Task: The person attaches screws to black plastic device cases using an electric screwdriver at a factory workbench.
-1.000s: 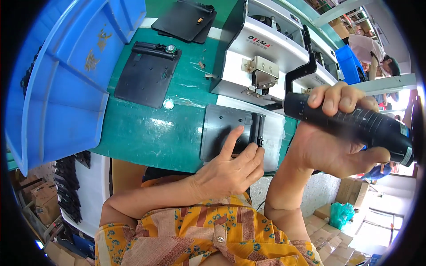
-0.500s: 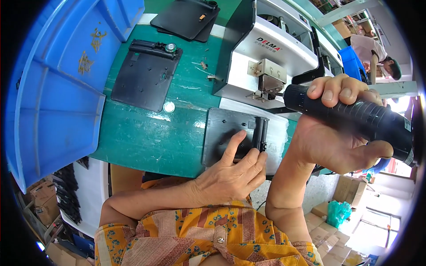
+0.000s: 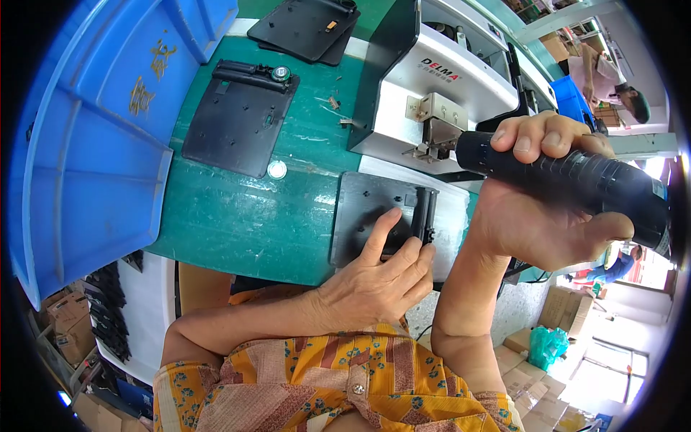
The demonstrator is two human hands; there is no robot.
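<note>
Feeding looks like the step: right hand (image 3: 554, 209) fist-grips black cylindrical electric screwdriver (image 3: 568, 180), tip at grey screw-feeder machine (image 3: 432, 93). Left hand (image 3: 374, 281), fingers spread, presses flat black plastic plate (image 3: 374, 216) beneath it; next likely needs the tip aligned over a plate hole.

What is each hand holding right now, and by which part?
The right hand grips a black electric screwdriver around its barrel. The left hand holds nothing; it presses on the black plate.

Large blue plastic bin (image 3: 93, 144) at left, overhanging the green bench top (image 3: 245, 216). Second black plate (image 3: 241, 119) lies flat beside it, small silver disc (image 3: 276, 170) just off its corner. More black plates (image 3: 306, 25) stacked behind. Cardboard boxes (image 3: 554, 324) on floor, lower right.
</note>
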